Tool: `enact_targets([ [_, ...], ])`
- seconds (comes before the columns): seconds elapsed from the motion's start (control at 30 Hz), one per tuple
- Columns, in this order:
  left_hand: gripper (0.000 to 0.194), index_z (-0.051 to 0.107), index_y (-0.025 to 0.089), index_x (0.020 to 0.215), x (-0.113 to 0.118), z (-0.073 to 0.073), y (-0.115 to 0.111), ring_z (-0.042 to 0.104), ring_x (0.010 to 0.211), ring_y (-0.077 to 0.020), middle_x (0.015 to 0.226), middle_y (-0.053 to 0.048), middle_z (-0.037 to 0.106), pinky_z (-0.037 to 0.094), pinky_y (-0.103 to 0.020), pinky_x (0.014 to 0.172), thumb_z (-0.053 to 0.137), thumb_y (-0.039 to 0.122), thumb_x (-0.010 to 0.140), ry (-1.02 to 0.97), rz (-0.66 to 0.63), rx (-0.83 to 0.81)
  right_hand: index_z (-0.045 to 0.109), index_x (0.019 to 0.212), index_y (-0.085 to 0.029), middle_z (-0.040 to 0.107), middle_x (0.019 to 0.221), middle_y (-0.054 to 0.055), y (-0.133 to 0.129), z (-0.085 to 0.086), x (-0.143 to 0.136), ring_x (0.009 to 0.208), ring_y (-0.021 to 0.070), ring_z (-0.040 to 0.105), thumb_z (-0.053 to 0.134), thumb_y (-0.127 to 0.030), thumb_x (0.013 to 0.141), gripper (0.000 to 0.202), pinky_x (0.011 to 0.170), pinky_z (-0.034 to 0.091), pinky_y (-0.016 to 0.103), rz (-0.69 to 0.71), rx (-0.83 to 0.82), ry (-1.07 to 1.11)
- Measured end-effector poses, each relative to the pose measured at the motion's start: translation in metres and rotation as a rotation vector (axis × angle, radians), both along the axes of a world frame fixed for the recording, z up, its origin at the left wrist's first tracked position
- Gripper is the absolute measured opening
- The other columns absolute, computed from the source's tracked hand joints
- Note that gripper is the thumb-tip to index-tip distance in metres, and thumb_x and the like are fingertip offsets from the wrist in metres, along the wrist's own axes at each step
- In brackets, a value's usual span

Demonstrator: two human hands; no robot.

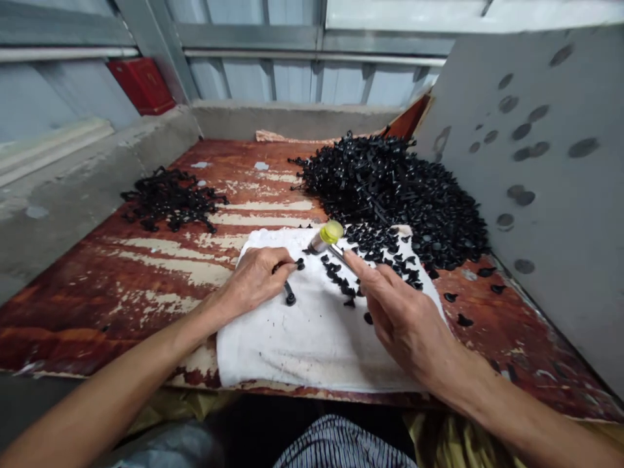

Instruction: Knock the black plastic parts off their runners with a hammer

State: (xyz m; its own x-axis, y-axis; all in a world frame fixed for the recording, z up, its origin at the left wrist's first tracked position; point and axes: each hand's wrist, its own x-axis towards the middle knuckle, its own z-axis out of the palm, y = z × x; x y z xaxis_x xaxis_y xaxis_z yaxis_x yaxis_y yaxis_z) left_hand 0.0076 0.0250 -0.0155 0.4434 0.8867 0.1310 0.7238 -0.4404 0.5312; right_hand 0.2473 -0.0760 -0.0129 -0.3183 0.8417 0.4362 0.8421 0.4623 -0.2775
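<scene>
Mallet (322, 241) and black part (290, 298) lie close together in the head view, the mallet's head just beyond the part and to its right. The left hand (256, 276) is the nearer one to the part: its thumb and fingers are pinched together on it, with a round knob showing at the fingertips and a stem slanting back toward the person, ending in a wider round tip over the cloth (312, 344). The right hand (404, 312) is closed around the mallet's handle, forefinger stretched along it; the handle runs from the hand away and to the left, up to a metal head with a yellow-green face. Whether that head touches the cloth, I cannot tell.

Loose black pieces (345, 286) are scattered over the white cloth between the mallet's head and the right hand. Beyond, on the right, rises a large black heap (390, 188), partly spilling onto the cloth's far edge; a smaller heap (168, 195) sits well apart on the left. The surface (92, 292) is reddish brown, worn to pale streaks. A spotted grey panel (560, 208) stands along its right side, a concrete ledge (273, 117) and ribbed metal wall (292, 81) behind, with a red box (146, 84) at far left.
</scene>
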Motion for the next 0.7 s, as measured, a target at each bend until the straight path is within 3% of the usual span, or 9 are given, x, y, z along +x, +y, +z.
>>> enact_targets([
  [0.1, 0.025, 0.072, 0.017, 0.086, -0.033, 0.034, 0.020, 0.064, 0.083, -0.0245, 0.089, -0.009, 0.073, 0.044, -0.038, 0.078, 0.051, 0.030, 0.085, 0.088, 0.215, 0.138, 0.055, 0.140, -0.019, 0.074, 0.110, 0.012, -0.020, 0.002, 0.013, 0.077, 0.0173, 0.072, 0.039, -0.010, 0.094, 0.050, 0.076, 0.062, 0.034, -0.007, -0.057, 0.226],
  [0.17, 0.028, 0.071, 0.017, 0.099, -0.049, 0.058, 0.036, 0.055, 0.111, -0.0356, 0.116, -0.013, 0.067, 0.039, -0.049, 0.093, 0.053, 0.034, 0.086, 0.173, 0.516, 0.443, 0.057, 0.139, -0.022, 0.075, 0.114, 0.011, -0.032, 0.000, 0.023, 0.068, 0.0150, 0.071, 0.042, -0.019, 0.098, 0.045, 0.075, 0.062, 0.034, -0.109, -0.139, 0.358],
  [0.23, 0.034, 0.066, 0.019, 0.114, -0.047, 0.073, 0.052, 0.041, 0.128, -0.0398, 0.137, -0.012, 0.055, 0.032, -0.055, 0.103, 0.053, 0.036, 0.088, 0.159, 0.612, 0.608, 0.062, 0.135, -0.023, 0.076, 0.114, 0.012, -0.039, -0.005, 0.029, 0.067, 0.0164, 0.072, 0.050, -0.032, 0.097, 0.042, 0.069, 0.063, 0.033, -0.225, -0.206, 0.506],
  [0.27, 0.034, 0.066, 0.019, 0.116, -0.037, 0.074, 0.060, 0.042, 0.128, -0.0376, 0.136, -0.012, 0.055, 0.033, -0.053, 0.104, 0.051, 0.035, 0.090, 0.156, 0.564, 0.615, 0.065, 0.133, -0.023, 0.076, 0.109, 0.012, -0.040, -0.009, 0.031, 0.068, 0.0172, 0.072, 0.053, -0.038, 0.095, 0.042, 0.064, 0.062, 0.032, -0.275, -0.242, 0.584],
  [0.33, 0.030, 0.070, 0.016, 0.102, -0.001, 0.065, 0.075, 0.053, 0.112, -0.0317, 0.113, -0.013, 0.067, 0.038, -0.049, 0.100, 0.046, 0.030, 0.091, 0.174, 0.368, 0.535, 0.068, 0.129, -0.025, 0.077, 0.090, 0.008, -0.041, -0.018, 0.032, 0.060, 0.0161, 0.067, 0.058, -0.046, 0.092, 0.044, 0.051, 0.058, 0.026, -0.346, -0.320, 0.756],
  [0.4, 0.032, 0.072, 0.015, 0.094, 0.046, 0.048, 0.088, 0.059, 0.097, -0.0266, 0.099, -0.012, 0.070, 0.043, -0.043, 0.094, 0.043, 0.027, 0.091, 0.229, 0.048, 0.347, 0.066, 0.131, -0.028, 0.069, 0.072, 0.002, -0.040, -0.028, 0.032, 0.046, 0.0117, 0.055, 0.058, -0.051, 0.092, 0.046, 0.038, 0.046, 0.020, -0.377, -0.411, 0.932],
  [0.47, 0.032, 0.073, 0.014, 0.095, 0.090, 0.030, 0.097, 0.059, 0.101, -0.0281, 0.100, -0.014, 0.070, 0.044, -0.043, 0.091, 0.044, 0.025, 0.089, 0.235, -0.133, 0.242, 0.062, 0.135, -0.031, 0.062, 0.068, -0.001, -0.040, -0.036, 0.033, 0.041, 0.0085, 0.044, 0.057, -0.053, 0.092, 0.048, 0.032, 0.036, 0.018, -0.378, -0.484, 1.071],
  [0.57, 0.026, 0.074, 0.015, 0.093, 0.134, 0.013, 0.108, 0.062, 0.099, -0.0279, 0.099, -0.013, 0.072, 0.046, -0.038, 0.085, 0.054, 0.029, 0.085, 0.217, -0.206, 0.177, 0.059, 0.139, -0.035, 0.059, 0.073, -0.002, -0.040, -0.042, 0.036, 0.043, 0.0075, 0.041, 0.059, -0.053, 0.092, 0.050, 0.032, 0.033, 0.017, -0.346, -0.545, 1.167],
  [0.7, 0.016, 0.074, 0.017, 0.080, 0.152, 0.005, 0.122, 0.064, 0.080, -0.0223, 0.081, -0.008, 0.071, 0.045, -0.030, 0.071, 0.058, 0.017, 0.076, 0.169, -0.191, 0.092, 0.058, 0.138, -0.036, 0.057, 0.072, -0.003, -0.038, -0.041, 0.037, 0.044, 0.0068, 0.040, 0.060, -0.054, 0.091, 0.049, 0.032, 0.031, 0.015, -0.309, -0.574, 1.242],
])
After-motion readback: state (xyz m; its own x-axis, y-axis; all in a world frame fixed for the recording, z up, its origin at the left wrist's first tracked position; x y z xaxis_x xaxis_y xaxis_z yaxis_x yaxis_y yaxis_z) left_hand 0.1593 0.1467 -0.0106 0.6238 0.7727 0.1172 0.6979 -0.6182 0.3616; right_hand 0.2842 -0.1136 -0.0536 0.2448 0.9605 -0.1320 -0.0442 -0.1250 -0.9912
